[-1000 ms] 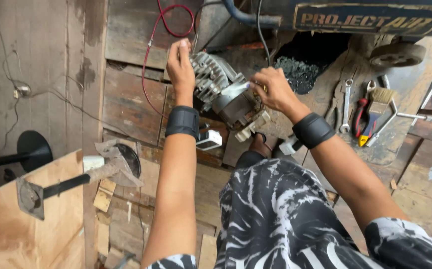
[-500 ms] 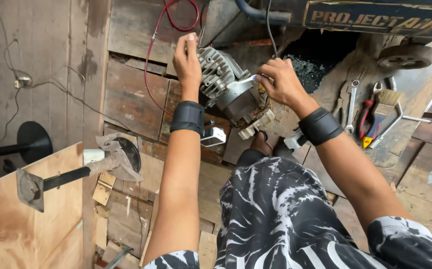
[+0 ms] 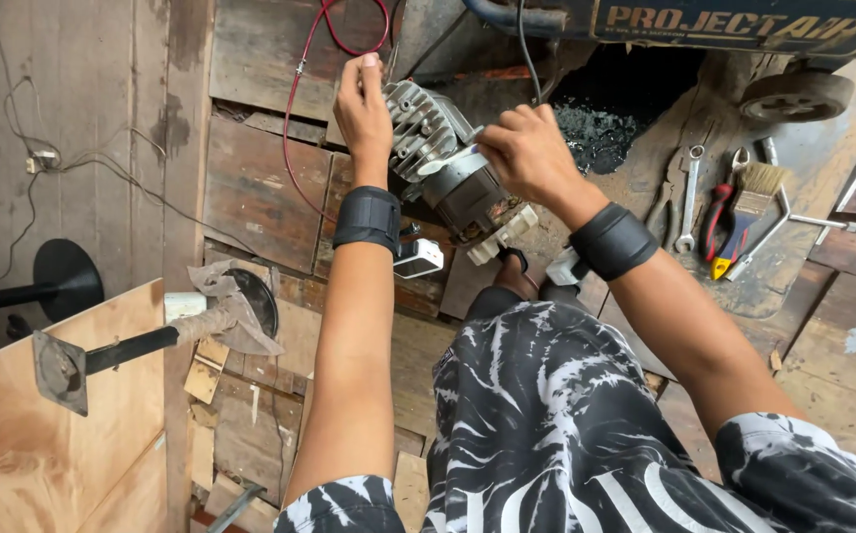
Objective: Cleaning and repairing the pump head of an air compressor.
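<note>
A grey compressor motor with a finned cylinder head (image 3: pixel 440 158) is held up in front of me above the wooden floor. My left hand (image 3: pixel 364 111) grips its left side by the fins. My right hand (image 3: pixel 526 150) is closed over the motor's top right, by a white part. A white fan piece (image 3: pixel 503 233) shows at the motor's lower end. Both wrists wear black bands.
A spanner (image 3: pixel 688 197), red-handled pliers (image 3: pixel 718 219) and a paintbrush (image 3: pixel 755 197) lie on the floor at right. A dark compressor tank with a wheel (image 3: pixel 793 94) sits at the top. A red wire (image 3: pixel 301 89) loops at upper left. A plywood board (image 3: pixel 43 434) with a metal rod (image 3: pixel 112 350) stands lower left.
Both hands and the motor have shifted a little up and left in view. My right hand has closed further over the motor's top.
</note>
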